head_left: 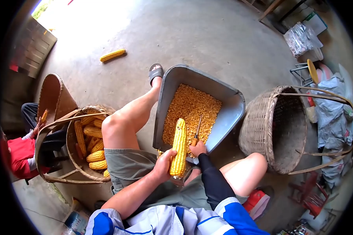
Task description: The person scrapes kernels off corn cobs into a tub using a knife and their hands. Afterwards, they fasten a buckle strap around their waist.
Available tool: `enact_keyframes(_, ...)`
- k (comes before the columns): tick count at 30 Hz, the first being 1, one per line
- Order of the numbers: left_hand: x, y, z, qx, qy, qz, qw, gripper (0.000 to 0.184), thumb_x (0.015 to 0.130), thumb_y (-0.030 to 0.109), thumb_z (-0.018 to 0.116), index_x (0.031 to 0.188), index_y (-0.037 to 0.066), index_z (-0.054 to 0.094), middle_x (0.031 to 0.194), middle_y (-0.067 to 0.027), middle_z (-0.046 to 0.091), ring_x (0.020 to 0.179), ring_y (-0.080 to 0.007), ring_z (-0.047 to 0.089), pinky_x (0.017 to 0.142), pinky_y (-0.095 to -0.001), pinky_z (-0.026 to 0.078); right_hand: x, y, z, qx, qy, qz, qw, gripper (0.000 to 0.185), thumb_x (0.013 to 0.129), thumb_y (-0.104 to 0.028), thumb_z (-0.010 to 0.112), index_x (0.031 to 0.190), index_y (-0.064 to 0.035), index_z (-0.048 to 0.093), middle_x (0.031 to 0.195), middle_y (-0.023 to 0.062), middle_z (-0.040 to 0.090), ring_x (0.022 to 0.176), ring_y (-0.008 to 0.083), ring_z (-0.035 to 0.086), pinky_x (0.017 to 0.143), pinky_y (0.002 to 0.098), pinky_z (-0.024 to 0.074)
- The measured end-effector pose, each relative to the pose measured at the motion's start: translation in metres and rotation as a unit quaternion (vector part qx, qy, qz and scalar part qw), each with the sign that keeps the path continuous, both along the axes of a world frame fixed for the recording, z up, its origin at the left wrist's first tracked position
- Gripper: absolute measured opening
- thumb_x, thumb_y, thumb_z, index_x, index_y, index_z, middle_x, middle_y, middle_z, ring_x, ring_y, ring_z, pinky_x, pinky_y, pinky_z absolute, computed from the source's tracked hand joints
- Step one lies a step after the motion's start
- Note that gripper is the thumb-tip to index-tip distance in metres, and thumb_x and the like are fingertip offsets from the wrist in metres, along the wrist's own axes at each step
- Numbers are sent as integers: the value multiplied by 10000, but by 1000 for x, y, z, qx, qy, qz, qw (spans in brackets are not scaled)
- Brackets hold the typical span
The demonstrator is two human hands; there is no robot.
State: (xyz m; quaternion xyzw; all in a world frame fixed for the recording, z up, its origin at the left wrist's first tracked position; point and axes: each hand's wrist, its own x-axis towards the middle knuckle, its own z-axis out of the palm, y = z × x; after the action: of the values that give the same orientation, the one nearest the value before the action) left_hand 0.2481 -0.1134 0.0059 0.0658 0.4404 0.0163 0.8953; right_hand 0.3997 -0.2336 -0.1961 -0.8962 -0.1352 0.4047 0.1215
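Left hand (162, 166), fingers wrapped round the lower half of a long yellow corn cob (179, 150), lower centre of frame: looks stiff, light, knobbly, best gripped mid-length; right hand (198, 149), fingers closed on an orange-handled metal pick (197, 135).

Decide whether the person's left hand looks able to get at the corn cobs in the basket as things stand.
Probably yes: the basket is open and close beside the left knee. But the left hand holds another cob, so it may need freeing first.
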Motion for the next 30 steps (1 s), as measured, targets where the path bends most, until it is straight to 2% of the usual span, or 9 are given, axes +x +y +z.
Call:
enact_keyframes(3, 0, -1, -8, 36, -3, -7, 999, 375, 932, 296, 542, 1166, 2, 558, 984, -116, 645, 843, -213, 641, 761, -339, 529, 4, 1, 6, 77, 30, 4, 997, 474, 733, -381, 707, 882, 67, 676, 922, 252, 694, 845, 376, 687, 744, 464, 544)
enact_keyframes(7, 4, -4, -10, 180, 3, -79, 980, 408, 943, 294, 600, 1213, -6, 540, 1036, -93, 644, 926, -187, 640, 806, -325, 526, 11, 16, 34, 155, 182, -197, 951, 317, 865, -292, 627, 800, 18, 623, 702, 76, 614, 547, 158, 593, 455, 313, 497)
enact_keyframes(9, 6, -6, -9, 173, 2, -70, 982, 380, 938, 274, 620, 1191, 1, 544, 1012, -75, 636, 913, -172, 638, 794, -319, 527, 19, 22, 42, 227, 123, -213, 942, 334, 864, -286, 607, 776, 36, 599, 656, 102, 611, 522, 196, 606, 479, 337, 505)
enact_keyframes(14, 24, -5, -28, 106, -26, -75, 991, 367, 945, 256, 576, 1185, -17, 525, 988, -150, 636, 850, -251, 662, 751, -399, 569, 33, 27, 157, 308, 128, -211, 919, 286, 908, -237, 566, 984, 38, 571, 687, 47, 569, 513, 135, 540, 418, 309, 419)
enact_keyframes(15, 32, -10, -30, 83, -29, -40, 995, 381, 948, 259, 505, 1202, -27, 503, 973, -201, 634, 824, -304, 665, 740, -433, 580, 33, 19, 176, 322, 136, -182, 919, 278, 960, -251, 569, 1054, 6, 515, 759, 34, 545, 514, 66, 474, 395, 221, 363)
enact_keyframes(19, 55, -25, -79, 12, -9, 6, 1000, 432, 932, 311, 415, 1216, -6, 490, 957, -211, 641, 809, -345, 661, 744, -478, 553, 5, -14, 252, 395, 163, -224, 876, 267, 953, -193, 601, 1122, -5, 516, 764, 27, 531, 518, 51, 462, 420, 204, 361)
enact_keyframes(24, 48, -39, -121, -12, -8, 70, 997, 386, 925, 333, 524, 1128, 6, 509, 847, -164, 637, 695, -301, 658, 657, -448, 563, -47, -73, 263, 392, 103, -200, 892, 262, 944, -133, 592, 1155, 17, 551, 755, 26, 558, 567, 67, 495, 501, 216, 419)
enact_keyframes(27, 42, -38, -130, 24, 28, 76, 996, 426, 923, 351, 609, 1150, 5, 507, 848, -166, 640, 664, -299, 664, 636, -437, 573, -71, -100, 255, 314, 33, -144, 938, 306, 887, -143, 665, 1114, 42, 577, 875, 134, 643, 782, 205, 630, 718, 338, 521)
enact_keyframes(30, 41, -32, -134, 35, 25, 71, 997, 410, 928, 333, 591, 1151, 0, 506, 856, -167, 641, 692, -293, 664, 649, -443, 572, -80, -98, 270, 335, -61, -33, 940, 312, 884, -126, 655, 1136, 39, 569, 913, 182, 651, 831, 296, 655, 743, 366, 523)
